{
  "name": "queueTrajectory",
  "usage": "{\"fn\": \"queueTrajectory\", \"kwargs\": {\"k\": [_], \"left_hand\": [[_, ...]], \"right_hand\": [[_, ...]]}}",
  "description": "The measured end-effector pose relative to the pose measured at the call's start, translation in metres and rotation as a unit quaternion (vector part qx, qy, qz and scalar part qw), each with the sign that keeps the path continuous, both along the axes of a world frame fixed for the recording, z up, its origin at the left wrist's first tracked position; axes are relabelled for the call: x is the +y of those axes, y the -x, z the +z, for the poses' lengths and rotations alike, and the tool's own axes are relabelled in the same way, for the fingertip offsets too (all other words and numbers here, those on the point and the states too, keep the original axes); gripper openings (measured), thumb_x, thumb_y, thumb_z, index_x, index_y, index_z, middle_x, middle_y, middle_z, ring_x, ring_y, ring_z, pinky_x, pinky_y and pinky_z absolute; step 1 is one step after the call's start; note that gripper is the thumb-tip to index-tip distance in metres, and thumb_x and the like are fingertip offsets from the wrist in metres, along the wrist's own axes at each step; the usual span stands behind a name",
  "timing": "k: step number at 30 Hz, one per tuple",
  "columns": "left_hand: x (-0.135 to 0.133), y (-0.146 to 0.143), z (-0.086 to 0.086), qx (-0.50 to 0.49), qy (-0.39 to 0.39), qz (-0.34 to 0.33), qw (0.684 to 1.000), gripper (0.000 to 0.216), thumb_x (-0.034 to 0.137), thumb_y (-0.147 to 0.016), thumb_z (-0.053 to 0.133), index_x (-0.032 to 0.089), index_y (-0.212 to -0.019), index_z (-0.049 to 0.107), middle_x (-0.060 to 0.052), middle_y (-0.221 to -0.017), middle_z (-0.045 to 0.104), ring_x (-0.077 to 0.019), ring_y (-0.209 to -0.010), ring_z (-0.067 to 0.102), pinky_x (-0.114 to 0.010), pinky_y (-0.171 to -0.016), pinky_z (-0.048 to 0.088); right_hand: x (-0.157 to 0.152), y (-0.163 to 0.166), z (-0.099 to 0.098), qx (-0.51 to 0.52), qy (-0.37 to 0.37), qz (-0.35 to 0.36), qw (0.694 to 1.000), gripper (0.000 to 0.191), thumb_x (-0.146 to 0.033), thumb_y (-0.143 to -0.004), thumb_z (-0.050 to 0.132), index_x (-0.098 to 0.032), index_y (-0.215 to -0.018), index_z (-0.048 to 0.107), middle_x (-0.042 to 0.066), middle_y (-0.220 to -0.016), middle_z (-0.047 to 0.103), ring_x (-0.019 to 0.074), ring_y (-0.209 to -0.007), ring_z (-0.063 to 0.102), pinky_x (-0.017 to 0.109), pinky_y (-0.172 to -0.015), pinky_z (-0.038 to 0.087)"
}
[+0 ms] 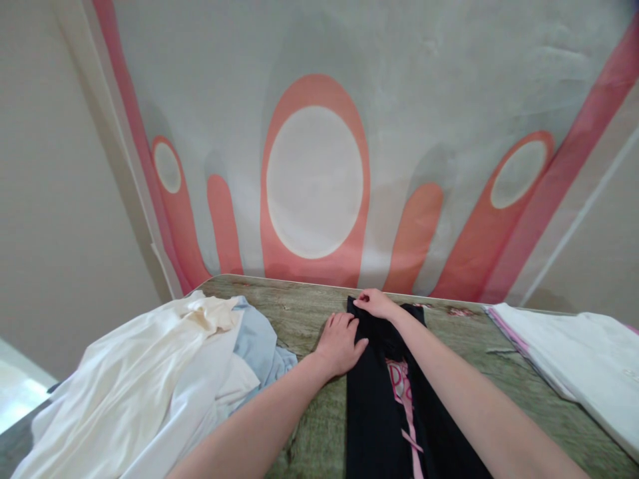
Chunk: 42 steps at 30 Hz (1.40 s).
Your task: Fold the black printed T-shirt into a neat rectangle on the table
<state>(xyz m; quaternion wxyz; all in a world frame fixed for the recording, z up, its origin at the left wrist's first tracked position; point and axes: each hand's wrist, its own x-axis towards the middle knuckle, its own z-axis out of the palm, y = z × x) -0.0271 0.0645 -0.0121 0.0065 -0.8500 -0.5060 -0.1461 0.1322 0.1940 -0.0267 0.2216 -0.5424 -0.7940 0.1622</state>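
Looks partway through with the black garment (367,412), lying lengthwise toward five o'clock of the view on the wood-grain tabletop (327,426). Seems done along the nine-o'clock side, judging by the straight, flat edge; seems unfinished down the middle, with a strip of pink lettered print (399,382) showing between black layers. Appears settled at four o'clock, to go by the flat layers of a white stack (594,359); appears yet to be dealt with at eight o'clock, to go by the loose, crumpled cream and pale-blue heap (154,372).

Reaches in from seven o'clock with the left forearm (274,419), ending in the left hand (342,342), palm down over the garment's ten-o'clock edge, fingers toward about one o'clock, thumb toward three. Rests spread there, seemingly pressing, with nothing enclosed.

Reaches in from about five o'clock with the right forearm (454,386), slanting over the garment's three-o'clock side. Ends in the right hand (373,303), fingers curled and pointing toward nine, thumb and forefinger brought together at the garment's eleven-o'clock corner. Seems to pinch black cloth there; cannot tell how much.
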Motion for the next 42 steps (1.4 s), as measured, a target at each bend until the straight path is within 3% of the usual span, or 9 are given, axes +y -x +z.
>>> {"fn": "queueTrajectory", "kwargs": {"k": [6,14,22,28,33,42], "left_hand": [[0.004,-0.001,-0.014,0.036,0.024,0.009,0.999,0.06,0.05,-0.089,0.02,0.013,-0.135,0.03,-0.011,-0.143,0.026,-0.0249,-0.132,0.02,-0.042,-0.106,0.017],[0.005,-0.003,-0.023,0.042,0.014,0.031,0.999,0.064,0.051,-0.089,0.017,0.009,-0.136,0.028,-0.012,-0.143,0.024,-0.0255,-0.132,0.02,-0.042,-0.107,0.015],[0.004,-0.003,-0.02,0.036,0.007,0.032,0.999,0.064,0.051,-0.089,0.016,0.009,-0.136,0.029,-0.012,-0.143,0.026,-0.0262,-0.131,0.022,-0.042,-0.106,0.016],[0.002,-0.003,-0.019,0.039,0.011,0.035,0.999,0.064,0.051,-0.089,0.016,0.009,-0.136,0.029,-0.012,-0.143,0.026,-0.0265,-0.131,0.022,-0.042,-0.106,0.016],[0.001,-0.005,-0.019,0.048,0.008,0.043,0.998,0.064,0.05,-0.089,0.018,0.008,-0.135,0.031,-0.013,-0.142,0.026,-0.0274,-0.13,0.023,-0.043,-0.106,0.018],[-0.004,-0.012,-0.015,0.079,0.027,0.087,0.993,0.067,0.049,-0.087,0.023,0.002,-0.135,0.031,-0.016,-0.142,0.026,-0.0297,-0.13,0.023,-0.043,-0.104,0.022]], "right_hand": [[0.004,0.004,-0.002,0.018,-0.015,0.006,1.0,0.017,-0.029,-0.078,0.054,-0.015,-0.073,0.063,0.004,-0.073,0.065,0.0135,-0.065,0.055,0.024,-0.062,0.04],[0.008,0.011,-0.003,0.037,-0.029,0.007,0.999,0.014,-0.026,-0.079,0.053,-0.015,-0.083,0.061,0.005,-0.079,0.065,0.0142,-0.069,0.056,0.025,-0.065,0.041],[0.012,0.023,0.009,0.025,-0.027,0.104,0.994,0.021,-0.015,-0.078,0.05,-0.016,-0.09,0.067,0.006,-0.092,0.067,0.016,-0.082,0.059,0.026,-0.076,0.042],[0.014,0.019,0.013,-0.008,-0.023,0.152,0.988,0.018,-0.021,-0.078,0.053,-0.015,-0.084,0.068,0.004,-0.08,0.068,0.014,-0.071,0.059,0.024,-0.069,0.043],[0.017,0.021,0.01,-0.042,-0.049,0.124,0.99,0.013,-0.018,-0.077,0.054,-0.015,-0.078,0.067,0.005,-0.081,0.066,0.0149,-0.076,0.057,0.025,-0.074,0.041],[0.009,0.026,0.008,-0.052,-0.102,-0.001,0.993,0.016,-0.029,-0.081,0.053,-0.016,-0.089,0.06,0.009,-0.095,0.061,0.0204,-0.091,0.054,0.032,-0.08,0.038]]}}
